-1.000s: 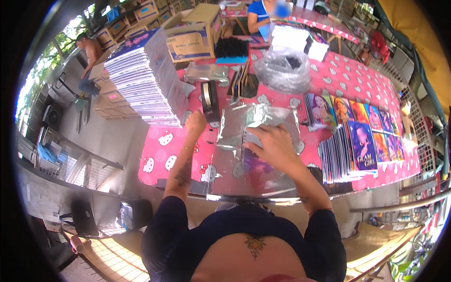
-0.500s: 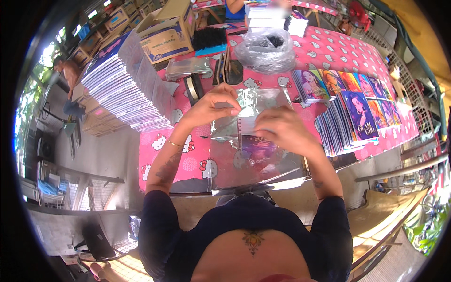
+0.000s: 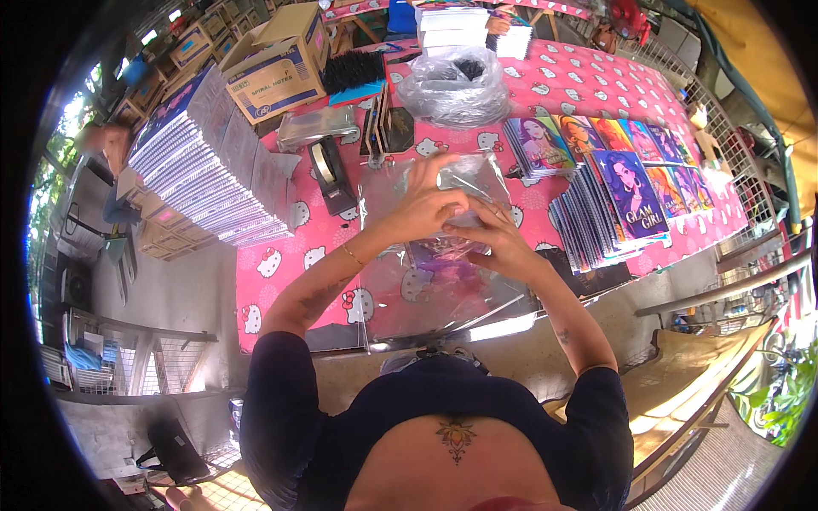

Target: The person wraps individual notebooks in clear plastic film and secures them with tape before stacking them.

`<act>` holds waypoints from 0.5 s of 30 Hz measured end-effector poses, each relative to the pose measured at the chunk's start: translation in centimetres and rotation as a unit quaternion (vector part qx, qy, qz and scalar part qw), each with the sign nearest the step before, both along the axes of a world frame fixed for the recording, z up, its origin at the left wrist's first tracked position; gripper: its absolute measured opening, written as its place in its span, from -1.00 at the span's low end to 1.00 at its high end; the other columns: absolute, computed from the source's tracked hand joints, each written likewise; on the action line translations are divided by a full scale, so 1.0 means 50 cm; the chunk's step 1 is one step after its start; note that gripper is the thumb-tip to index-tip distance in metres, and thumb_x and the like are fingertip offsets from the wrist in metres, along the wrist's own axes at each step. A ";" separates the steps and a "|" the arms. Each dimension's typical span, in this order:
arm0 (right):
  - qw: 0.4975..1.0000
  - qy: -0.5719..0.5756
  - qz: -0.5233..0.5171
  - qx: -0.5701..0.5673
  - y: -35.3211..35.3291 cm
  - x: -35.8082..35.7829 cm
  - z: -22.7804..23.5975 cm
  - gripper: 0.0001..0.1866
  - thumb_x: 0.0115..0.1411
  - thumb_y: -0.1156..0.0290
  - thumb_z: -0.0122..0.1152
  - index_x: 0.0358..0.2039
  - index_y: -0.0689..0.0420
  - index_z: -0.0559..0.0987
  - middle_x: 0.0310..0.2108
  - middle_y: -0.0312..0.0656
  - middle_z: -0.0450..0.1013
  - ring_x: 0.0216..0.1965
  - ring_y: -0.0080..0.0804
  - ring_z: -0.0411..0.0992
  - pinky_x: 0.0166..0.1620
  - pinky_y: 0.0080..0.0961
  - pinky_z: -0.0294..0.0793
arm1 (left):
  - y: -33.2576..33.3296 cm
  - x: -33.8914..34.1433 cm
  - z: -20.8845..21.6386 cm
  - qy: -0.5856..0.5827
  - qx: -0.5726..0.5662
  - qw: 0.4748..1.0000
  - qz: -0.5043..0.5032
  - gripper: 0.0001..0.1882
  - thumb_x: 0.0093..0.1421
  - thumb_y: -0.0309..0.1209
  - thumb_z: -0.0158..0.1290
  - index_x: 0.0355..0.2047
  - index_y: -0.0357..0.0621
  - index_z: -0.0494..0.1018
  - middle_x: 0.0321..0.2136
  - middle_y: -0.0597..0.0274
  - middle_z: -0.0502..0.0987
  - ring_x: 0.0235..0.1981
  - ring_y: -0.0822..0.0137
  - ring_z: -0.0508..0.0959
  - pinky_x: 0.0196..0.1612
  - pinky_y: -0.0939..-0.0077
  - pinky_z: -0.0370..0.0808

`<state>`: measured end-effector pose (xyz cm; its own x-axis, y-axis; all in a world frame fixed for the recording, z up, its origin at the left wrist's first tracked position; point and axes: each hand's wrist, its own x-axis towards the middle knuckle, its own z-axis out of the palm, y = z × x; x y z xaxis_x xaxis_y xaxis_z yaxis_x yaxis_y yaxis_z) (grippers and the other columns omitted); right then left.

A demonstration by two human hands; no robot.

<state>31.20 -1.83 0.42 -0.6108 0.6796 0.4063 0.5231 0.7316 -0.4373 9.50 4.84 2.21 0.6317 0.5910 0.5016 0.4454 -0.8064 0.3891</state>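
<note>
I see both hands mid-table, left hand (image 3: 423, 207) & right hand (image 3: 497, 241) pinched on a clear plastic sleeve (image 3: 464, 183) w/ a notebook (image 3: 443, 252) partly in, wrapping approx half done, tape dispenser (image 3: 331, 173) at 10 o'clock untouched.

We see a pink patterned tablecloth (image 3: 588, 85) | tall stack of spiral notebooks (image 3: 204, 162) at our left | cardboard box (image 3: 273, 68) behind it | black tape dispenser (image 3: 328, 175) | crumpled clear plastic bag (image 3: 456, 85) | black brush (image 3: 354, 70) | rows of illustrated notebooks (image 3: 622, 187) at our right
</note>
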 end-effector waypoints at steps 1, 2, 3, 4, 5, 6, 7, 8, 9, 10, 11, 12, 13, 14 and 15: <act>1.000 -0.005 0.001 0.001 -0.001 -0.003 -0.001 -0.27 -0.17 0.41 0.50 0.11 -0.28 0.55 0.39 -0.13 0.05 0.37 -0.15 0.07 0.31 0.13 0.02 | -0.001 -0.001 -0.004 0.004 0.013 1.000 0.003 -0.91 0.10 -0.31 0.22 -0.41 0.06 0.52 0.33 -0.02 0.02 0.32 -0.18 0.02 0.29 -0.21 -0.05; 1.000 -0.010 0.003 0.002 -0.001 -0.004 -0.002 -0.28 -0.16 0.41 0.50 0.11 -0.27 0.55 0.41 -0.11 0.00 0.38 -0.14 0.06 0.32 0.14 0.00 | -0.003 -0.004 -0.007 0.008 0.025 1.000 0.008 -0.85 0.10 -0.27 0.23 -0.36 0.06 0.51 0.33 -0.03 0.00 0.32 -0.19 0.01 0.28 -0.23 -0.06; 1.000 0.006 0.008 -0.004 0.002 -0.001 -0.004 -0.28 -0.15 0.41 0.50 0.11 -0.27 0.55 0.42 -0.09 -0.03 0.39 -0.13 0.05 0.32 0.14 -0.01 | -0.006 -0.006 -0.010 0.012 0.037 0.999 0.013 -0.79 0.09 -0.23 0.24 -0.30 0.06 0.51 0.34 -0.05 -0.02 0.32 -0.20 0.00 0.28 -0.25 -0.07; 1.000 0.021 0.015 -0.012 0.002 0.003 -0.008 -0.28 -0.15 0.40 0.50 0.11 -0.27 0.55 0.43 -0.06 -0.07 0.39 -0.12 0.04 0.32 0.15 -0.02 | -0.002 -0.003 -0.021 -0.007 0.023 0.998 0.053 -0.67 0.07 -0.16 0.25 -0.21 0.06 0.48 0.35 -0.07 -0.04 0.33 -0.21 -0.01 0.28 -0.26 -0.08; 0.999 0.033 0.024 -0.019 0.001 0.004 -0.006 -0.29 -0.15 0.40 0.50 0.11 -0.27 0.55 0.44 -0.04 -0.11 0.40 -0.11 0.02 0.33 0.15 -0.03 | 0.010 0.004 -0.026 -0.030 0.010 0.995 0.097 -0.55 0.05 -0.08 0.26 -0.11 0.05 0.45 0.35 -0.09 -0.07 0.34 -0.22 -0.03 0.27 -0.27 -0.08; 0.999 0.017 0.026 -0.028 -0.003 0.004 -0.003 -0.32 -0.10 0.37 0.48 0.11 -0.24 0.54 0.44 -0.03 -0.12 0.39 -0.08 0.03 0.33 0.12 -0.02 | 0.013 0.008 -0.034 -0.053 -0.002 0.989 0.140 -0.43 0.03 -0.01 0.28 -0.02 0.05 0.42 0.36 -0.11 -0.09 0.35 -0.23 -0.05 0.27 -0.29 -0.09; 0.999 0.002 0.026 -0.031 -0.002 0.006 0.010 -0.35 -0.06 0.34 0.47 0.12 -0.22 0.54 0.44 -0.02 -0.13 0.39 -0.06 0.05 0.33 0.10 -0.02 | 0.009 0.014 -0.022 -0.033 0.013 0.986 0.163 -0.30 -0.01 0.03 0.30 0.08 0.04 0.34 0.36 -0.13 -0.12 0.35 -0.23 -0.07 0.29 -0.25 -0.10; 0.999 -0.014 0.026 -0.034 -0.001 0.008 0.020 -0.38 -0.02 0.32 0.45 0.13 -0.19 0.53 0.44 -0.01 -0.14 0.38 -0.04 0.06 0.34 0.07 -0.02 | 0.003 0.019 -0.008 -0.014 0.029 0.982 0.186 -0.17 -0.04 0.06 0.32 0.18 0.03 0.27 0.37 -0.15 -0.15 0.36 -0.24 -0.08 0.30 -0.22 -0.10; 0.997 0.043 0.027 -0.052 0.007 0.013 0.010 -0.41 0.03 0.27 0.43 0.13 -0.15 0.53 0.44 0.00 -0.13 0.37 -0.03 0.08 0.34 0.03 0.00 | -0.007 0.020 0.002 0.005 0.044 0.977 0.209 -0.03 -0.08 0.09 0.34 0.27 0.03 0.19 0.38 -0.18 -0.18 0.36 -0.25 -0.10 0.31 -0.19 -0.11; 0.992 0.102 0.027 -0.063 0.029 0.023 -0.007 -0.43 0.07 0.23 0.40 0.13 -0.11 0.53 0.43 0.01 -0.12 0.36 -0.01 0.10 0.33 0.00 0.02 | -0.013 0.013 0.013 -0.081 -0.012 0.981 0.175 0.03 -0.09 0.09 0.35 0.34 0.10 0.13 0.37 -0.14 -0.11 0.37 -0.22 -0.10 0.31 -0.22 -0.08; 0.983 0.162 0.028 -0.074 0.053 0.029 -0.008 -0.45 0.11 0.19 0.38 0.14 -0.07 0.52 0.43 0.02 -0.11 0.35 0.00 0.12 0.33 -0.04 0.04 | -0.030 -0.007 0.042 -0.046 -0.027 0.991 0.119 -0.01 -0.09 0.07 0.35 0.31 0.09 0.18 0.37 -0.12 -0.09 0.37 -0.21 -0.09 0.31 -0.21 -0.08; 0.957 0.269 -0.044 -0.096 0.068 0.019 0.007 -0.47 0.18 0.09 0.30 0.11 0.05 0.52 0.32 0.06 0.12 0.23 -0.03 0.29 0.25 -0.19 0.23 | -0.066 -0.032 0.082 -0.009 -0.046 0.997 0.061 -0.05 -0.09 0.06 0.35 0.29 0.08 0.22 0.36 -0.10 -0.06 0.37 -0.19 -0.08 0.32 -0.20 -0.07; 0.942 0.281 -0.067 -0.174 0.091 0.007 0.016 -0.48 0.18 0.11 0.32 0.10 0.06 0.53 0.26 0.05 0.19 0.19 -0.07 0.33 0.21 -0.24 0.29 | -0.108 -0.044 0.113 0.030 -0.067 0.997 0.001 -0.08 -0.08 0.05 0.35 0.26 0.07 0.27 0.36 -0.08 -0.03 0.38 -0.17 -0.07 0.32 -0.19 -0.07; 0.918 0.289 -0.089 -0.256 0.114 -0.004 0.016 -0.49 0.17 0.13 0.33 0.08 0.07 0.53 0.20 0.04 0.26 0.14 -0.10 0.37 0.16 -0.29 0.34 | -0.159 -0.032 0.121 0.121 0.055 0.990 0.056 -0.37 -0.01 -0.07 0.33 0.06 0.00 0.48 0.29 -0.02 0.17 0.36 -0.08 0.05 0.34 -0.12 -0.07; 0.888 0.295 -0.112 -0.336 0.132 -0.009 0.015 -0.50 0.16 0.15 0.34 0.06 0.08 0.54 0.15 0.03 0.34 0.10 -0.14 0.41 0.11 -0.33 0.40 | -0.165 -0.031 0.133 0.107 0.088 0.988 0.069 -0.47 0.03 -0.12 0.31 -0.01 -0.01 0.53 0.26 0.01 0.23 0.32 -0.01 0.14 0.32 -0.06 0.00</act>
